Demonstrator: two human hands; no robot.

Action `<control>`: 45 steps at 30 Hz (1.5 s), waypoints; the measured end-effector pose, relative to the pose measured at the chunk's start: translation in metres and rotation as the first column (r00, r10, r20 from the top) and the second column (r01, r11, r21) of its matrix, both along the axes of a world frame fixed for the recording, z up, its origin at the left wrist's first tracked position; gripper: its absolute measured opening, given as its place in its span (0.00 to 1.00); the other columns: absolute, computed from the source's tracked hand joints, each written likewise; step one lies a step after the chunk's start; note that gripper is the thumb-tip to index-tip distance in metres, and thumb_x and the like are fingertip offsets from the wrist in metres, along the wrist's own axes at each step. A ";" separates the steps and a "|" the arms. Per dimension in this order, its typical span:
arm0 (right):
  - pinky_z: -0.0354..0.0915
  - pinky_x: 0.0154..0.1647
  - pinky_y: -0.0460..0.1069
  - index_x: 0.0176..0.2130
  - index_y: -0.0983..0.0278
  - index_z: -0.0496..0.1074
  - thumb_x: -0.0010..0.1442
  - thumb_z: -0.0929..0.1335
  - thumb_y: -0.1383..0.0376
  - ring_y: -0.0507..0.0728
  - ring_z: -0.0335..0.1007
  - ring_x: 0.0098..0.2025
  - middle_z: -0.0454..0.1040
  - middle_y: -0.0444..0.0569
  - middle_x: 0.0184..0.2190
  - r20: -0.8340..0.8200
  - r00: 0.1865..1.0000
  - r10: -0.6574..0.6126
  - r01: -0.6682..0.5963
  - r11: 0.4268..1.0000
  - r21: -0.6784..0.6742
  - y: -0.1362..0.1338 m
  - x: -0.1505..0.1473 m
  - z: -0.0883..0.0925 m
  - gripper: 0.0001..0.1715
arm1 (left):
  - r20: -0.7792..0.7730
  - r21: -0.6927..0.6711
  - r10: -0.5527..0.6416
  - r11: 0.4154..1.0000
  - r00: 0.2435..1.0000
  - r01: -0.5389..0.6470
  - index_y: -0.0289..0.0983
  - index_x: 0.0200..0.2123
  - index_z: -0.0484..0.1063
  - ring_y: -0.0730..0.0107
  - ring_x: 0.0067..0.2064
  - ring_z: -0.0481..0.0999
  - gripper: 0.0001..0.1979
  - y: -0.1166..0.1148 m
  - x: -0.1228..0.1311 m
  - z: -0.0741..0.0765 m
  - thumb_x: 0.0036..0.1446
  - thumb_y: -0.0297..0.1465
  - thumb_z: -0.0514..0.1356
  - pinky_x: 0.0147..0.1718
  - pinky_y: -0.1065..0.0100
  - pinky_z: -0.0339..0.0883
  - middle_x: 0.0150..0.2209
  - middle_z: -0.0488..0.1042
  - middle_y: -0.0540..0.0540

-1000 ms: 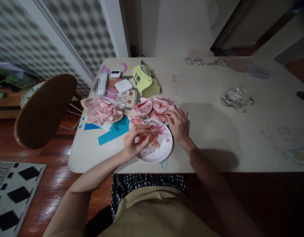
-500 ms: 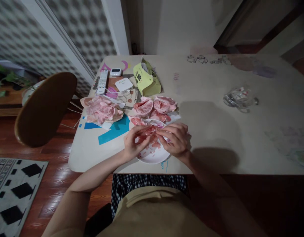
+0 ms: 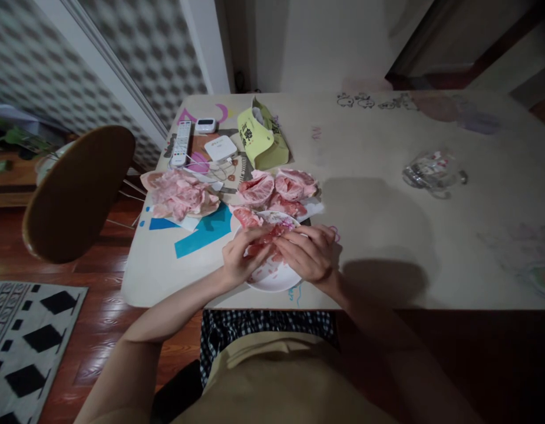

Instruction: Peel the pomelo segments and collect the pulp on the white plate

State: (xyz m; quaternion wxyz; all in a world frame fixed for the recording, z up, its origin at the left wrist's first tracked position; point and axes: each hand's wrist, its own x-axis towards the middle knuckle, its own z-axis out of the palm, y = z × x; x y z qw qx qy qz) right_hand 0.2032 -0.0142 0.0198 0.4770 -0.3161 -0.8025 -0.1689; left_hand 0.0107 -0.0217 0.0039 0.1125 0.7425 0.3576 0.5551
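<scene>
Left hand (image 3: 240, 253) over the near-left part of the plate: fingers curled, thumb set against them, closed on a piece of red fruit flesh (image 3: 267, 234). Right hand (image 3: 311, 254) opposite, over the plate's right side, knuckles up, fingers bent and lying close together, tips meeting the same flesh. Whether they pinch it or only press against it, cannot tell; thumb largely tucked out of sight beneath.

The held flesh sits between the two hands, above the white plate (image 3: 276, 281). Its outline is hard to make out: fingers cover both ends, and more red pieces lie behind and below it. Small loose bits on the plate's bare near part. Both hands hide much of the rim.

Just beyond the plate, thick-skinned fruit segments (image 3: 257, 188), clustered and touching. Left of them, a heap of pale pink peel (image 3: 184, 194); single pieces not separable.

Far right on the worktop (image 3: 365, 218), a clear vessel (image 3: 432, 171), contents blurred. Right forearm sinks into shadow at the worktop's near edge. Chair seat below mostly dark, cut off by the torso.
</scene>
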 end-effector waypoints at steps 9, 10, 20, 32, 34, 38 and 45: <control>0.59 0.50 0.54 0.53 0.50 0.78 0.69 0.70 0.66 0.54 0.78 0.44 0.85 0.37 0.42 0.112 0.993 -0.033 0.036 0.999 -0.018 -0.012 0.009 0.000 0.15 | 0.002 0.060 -0.017 0.998 1.000 0.017 0.36 0.50 0.74 0.69 0.41 0.86 0.14 -0.004 -0.002 0.007 0.62 0.26 0.69 0.39 0.72 0.81 0.43 0.85 0.42; 0.59 0.50 0.54 0.52 0.50 0.78 0.70 0.70 0.65 0.54 0.78 0.44 0.85 0.37 0.41 0.125 0.991 -0.041 0.045 0.999 -0.025 -0.012 0.009 0.000 0.14 | 0.007 0.068 -0.020 0.998 1.000 0.020 0.37 0.49 0.74 0.69 0.41 0.86 0.14 -0.004 -0.002 0.008 0.61 0.26 0.69 0.39 0.72 0.81 0.42 0.85 0.43; 0.57 0.50 0.53 0.41 0.58 0.78 0.68 0.71 0.67 0.54 0.76 0.42 0.84 0.42 0.38 0.084 0.996 -0.024 0.024 1.000 0.000 0.003 -0.002 0.001 0.04 | 0.034 0.000 0.022 1.000 0.999 -0.022 0.37 0.47 0.77 0.70 0.36 0.87 0.13 -0.005 -0.002 -0.001 0.59 0.27 0.71 0.36 0.75 0.81 0.38 0.86 0.46; 0.56 0.49 0.52 0.39 0.59 0.74 0.68 0.67 0.69 0.54 0.73 0.40 0.80 0.43 0.37 0.048 0.999 -0.012 0.013 1.000 -0.026 0.010 -0.006 -0.001 0.06 | -0.037 -0.005 -0.116 0.993 0.993 0.116 0.39 0.48 0.79 0.65 0.48 0.86 0.12 0.002 -0.004 0.015 0.61 0.24 0.68 0.47 0.66 0.82 0.49 0.85 0.41; 0.57 0.48 0.52 0.38 0.59 0.74 0.69 0.68 0.68 0.54 0.72 0.40 0.80 0.44 0.37 0.037 0.999 -0.005 0.005 1.000 -0.002 0.008 -0.005 -0.002 0.06 | -0.025 0.002 -0.119 0.993 0.993 0.119 0.39 0.46 0.79 0.66 0.47 0.86 0.11 0.001 -0.004 0.016 0.61 0.24 0.69 0.46 0.67 0.82 0.50 0.84 0.41; 0.59 0.47 0.52 0.38 0.58 0.74 0.71 0.68 0.64 0.54 0.73 0.40 0.81 0.44 0.37 0.029 1.000 -0.005 0.004 0.999 0.037 0.005 -0.003 -0.006 0.07 | 0.035 0.023 -0.140 0.990 0.990 0.139 0.38 0.46 0.80 0.67 0.46 0.86 0.11 -0.001 -0.003 0.013 0.60 0.25 0.70 0.45 0.67 0.82 0.48 0.85 0.42; 0.60 0.49 0.52 0.39 0.58 0.75 0.68 0.71 0.65 0.56 0.72 0.45 0.80 0.46 0.39 -0.021 0.994 0.111 -0.110 0.993 0.050 0.001 0.001 -0.007 0.02 | 0.102 0.068 -0.164 0.985 0.981 0.158 0.38 0.42 0.81 0.68 0.40 0.87 0.06 -0.003 -0.001 0.016 0.61 0.29 0.71 0.39 0.69 0.82 0.44 0.86 0.43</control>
